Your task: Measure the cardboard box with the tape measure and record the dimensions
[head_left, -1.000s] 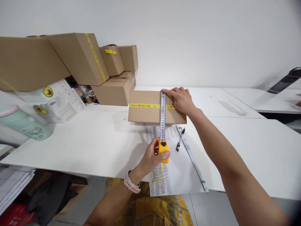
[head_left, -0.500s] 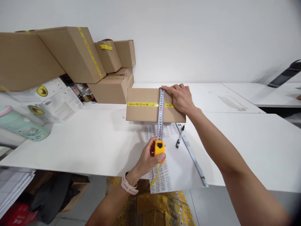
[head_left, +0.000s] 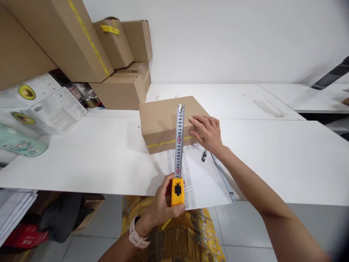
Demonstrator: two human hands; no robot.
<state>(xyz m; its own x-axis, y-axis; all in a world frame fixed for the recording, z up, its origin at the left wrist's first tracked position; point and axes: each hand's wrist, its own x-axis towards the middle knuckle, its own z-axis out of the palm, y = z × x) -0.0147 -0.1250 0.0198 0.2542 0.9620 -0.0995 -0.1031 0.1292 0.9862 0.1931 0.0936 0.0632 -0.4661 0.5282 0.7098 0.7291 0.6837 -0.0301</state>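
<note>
My left hand [head_left: 163, 205] grips a yellow tape measure [head_left: 177, 191] at the table's front edge. Its white blade [head_left: 179, 140] sticks out away from me, its tip free above the box. A brown cardboard box [head_left: 163, 118] with a yellow tape strip along its near face stands on the white table [head_left: 95, 160], turned a little. My right hand [head_left: 208, 131] lies with spread fingers on the box's near right corner. A printed sheet [head_left: 196, 174] sits under the box's near edge, and a black pen [head_left: 204, 156] rests on it beside my right wrist.
Stacked cardboard boxes [head_left: 81, 40] lean at the back left over white avocado-printed cartons [head_left: 40, 109]. A mint-green bottle [head_left: 19, 140] lies at the far left. A clear ruler [head_left: 222, 174] lies along the sheet's right side. Bags and papers sit under the table on the left.
The box has been tipped and turned, so the yellow strip now runs along its near face. My right hand moved off the blade's tip to the box's corner. My left hand drew the tape measure back.
</note>
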